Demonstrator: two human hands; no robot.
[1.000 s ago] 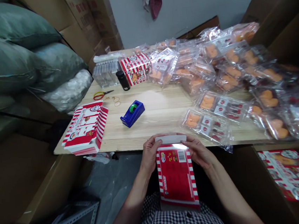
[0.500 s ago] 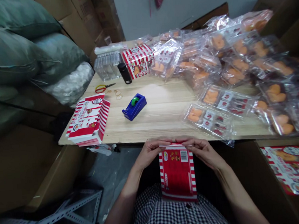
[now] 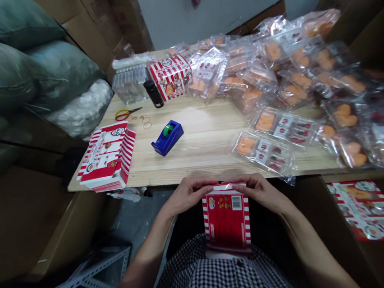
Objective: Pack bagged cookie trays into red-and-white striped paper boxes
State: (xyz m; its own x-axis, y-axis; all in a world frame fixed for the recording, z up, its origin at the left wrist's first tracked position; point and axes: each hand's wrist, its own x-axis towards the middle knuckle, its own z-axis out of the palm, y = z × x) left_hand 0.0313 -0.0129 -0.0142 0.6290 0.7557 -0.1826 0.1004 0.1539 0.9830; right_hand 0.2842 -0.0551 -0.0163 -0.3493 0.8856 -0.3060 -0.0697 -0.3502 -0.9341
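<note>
A red and white striped carton (image 3: 226, 220) stands on end on my lap, just below the table's near edge. My left hand (image 3: 186, 195) grips its top left corner with curled fingers. My right hand (image 3: 261, 191) grips the top right corner, fingers pressed along the closed top flap. A clear plastic bag with orange pieces (image 3: 264, 151) lies on the table just beyond my right hand. A blue tape dispenser (image 3: 167, 138) sits further out to the left.
A stack of flat striped cartons (image 3: 107, 157) lies at the wooden table's (image 3: 206, 147) left corner. Scissors (image 3: 126, 113), rubber bands, a black bottle (image 3: 153, 94), clear trays and a made-up carton stand at the back. Bagged orange items (image 3: 308, 83) cover the right side. Cardboard boxes and sacks surround the table.
The white top flap that stood up a second ago is now folded down onto the carton. Both hands have stayed at the top corners.
</note>
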